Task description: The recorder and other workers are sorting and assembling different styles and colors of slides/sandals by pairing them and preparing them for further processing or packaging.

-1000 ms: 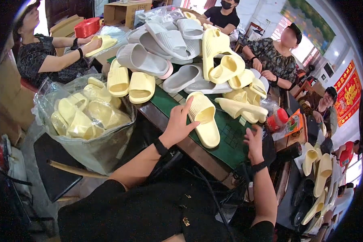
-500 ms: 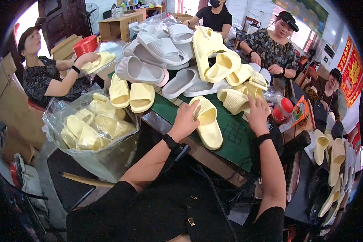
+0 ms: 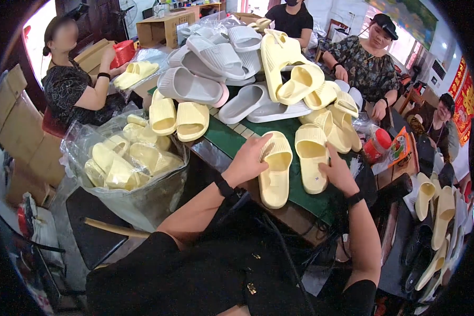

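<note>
My left hand (image 3: 249,159) grips the left side of a pale yellow slide slipper (image 3: 275,179), its toe end pointing away from me over the table's front edge. Beside it, a second yellow slipper (image 3: 314,174) lies on the green mat, with my right hand (image 3: 339,171) closed on its right edge. The two slippers are side by side, a narrow gap between them. Behind them rises a heap of grey slippers (image 3: 216,58) and yellow slippers (image 3: 300,84). A yellow pair (image 3: 192,121) stands at the table's left edge.
A plastic-lined sack (image 3: 142,197) of yellow slippers is at my left. A red-lidded jar (image 3: 376,145) and an orange packet (image 3: 397,147) stand on the right, with more slippers (image 3: 442,210) racked beyond. Several people work around the green-matted table (image 3: 231,137).
My right hand has taken a yellow slipper from the right side and brought it beside the left one. The left-hand slipper has turned straighter and come slightly nearer.
</note>
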Demonstrator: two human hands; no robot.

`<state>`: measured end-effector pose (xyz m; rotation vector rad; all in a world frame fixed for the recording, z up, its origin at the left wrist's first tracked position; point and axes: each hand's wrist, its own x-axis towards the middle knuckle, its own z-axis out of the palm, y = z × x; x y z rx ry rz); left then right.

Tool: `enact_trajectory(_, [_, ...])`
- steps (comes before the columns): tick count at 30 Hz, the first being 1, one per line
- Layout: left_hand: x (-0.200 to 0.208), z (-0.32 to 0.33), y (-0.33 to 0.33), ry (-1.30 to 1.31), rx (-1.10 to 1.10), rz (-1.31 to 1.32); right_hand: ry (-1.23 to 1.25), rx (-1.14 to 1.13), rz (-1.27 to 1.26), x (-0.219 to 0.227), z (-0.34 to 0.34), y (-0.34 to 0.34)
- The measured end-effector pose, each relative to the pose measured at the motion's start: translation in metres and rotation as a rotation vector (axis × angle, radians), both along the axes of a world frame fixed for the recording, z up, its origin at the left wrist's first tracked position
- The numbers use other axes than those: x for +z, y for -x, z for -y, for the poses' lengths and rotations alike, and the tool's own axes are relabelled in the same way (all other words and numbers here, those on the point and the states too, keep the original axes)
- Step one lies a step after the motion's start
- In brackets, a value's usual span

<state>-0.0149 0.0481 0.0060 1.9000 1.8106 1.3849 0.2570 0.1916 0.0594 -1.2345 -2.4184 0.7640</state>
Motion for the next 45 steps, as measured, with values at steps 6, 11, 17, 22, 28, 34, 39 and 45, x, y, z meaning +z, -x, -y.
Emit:
enact_trajectory(6, [-0.004, 0.006, 0.007, 0.045, -0.103, -0.055, 0.224, 0.044, 0.003, 0.014, 0.047, -0.007])
enact_trajectory(11, [0.031, -0.026, 0.021, 0.071, -0.055, -0.181, 0.074, 0.049, 0.208, 0.001, 0.048, -0.027])
enact_trajectory(17, [0.049, -0.105, 0.022, 0.255, -0.099, -0.374, -0.318, -0.057, 0.182, 0.037, 0.039, -0.019])
enact_trajectory(22, [0.042, -0.137, 0.011, 0.561, -0.101, -0.574, -0.289, -0.07, -0.053, 0.054, 0.027, 0.005])
enact_trajectory(28, [0.022, -0.153, 0.014, 0.52, -0.053, -0.647, -0.334, 0.011, -0.148, 0.048, 0.001, 0.053])
enact_trajectory(34, [0.022, -0.143, 0.014, 0.372, -0.062, -0.415, -0.346, 0.121, -0.281, -0.004, -0.038, 0.087])
enact_trajectory(39, [0.029, -0.144, 0.02, 0.324, -0.227, 0.141, -0.164, 0.184, -0.382, -0.032, -0.045, 0.098])
enact_trajectory(45, [0.035, -0.148, 0.006, 0.23, -0.387, 0.21, -0.671, 0.102, -0.535, -0.025, -0.045, 0.091])
